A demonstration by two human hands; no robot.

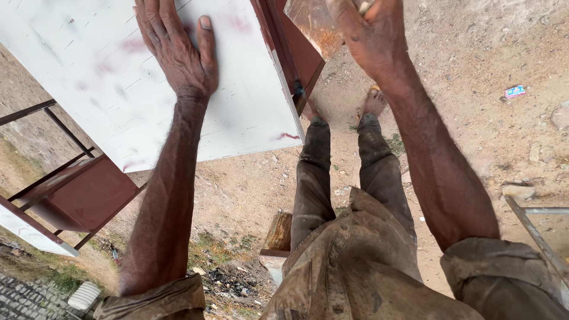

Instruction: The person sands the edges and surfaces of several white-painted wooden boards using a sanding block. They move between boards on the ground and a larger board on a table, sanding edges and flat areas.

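Observation:
My left hand [181,50] lies flat, palm down with fingers spread, on a white board [118,101] streaked with faint pink marks. The board is the top of a desk with a dark red metal frame [296,53]. My right hand [370,32] is closed around the handle end of a rusty flat metal blade [314,26] at the top of the view, just right of the board's edge. What the handle looks like is hidden by the fingers and the frame edge.
My legs and bare feet [373,104] stand on sandy ground. A dark red bench seat [89,195] sits at lower left. A wooden block [278,231] lies by my legs, a metal rod [536,231] at right, stones [518,191] and a small wrapper [514,91] beyond.

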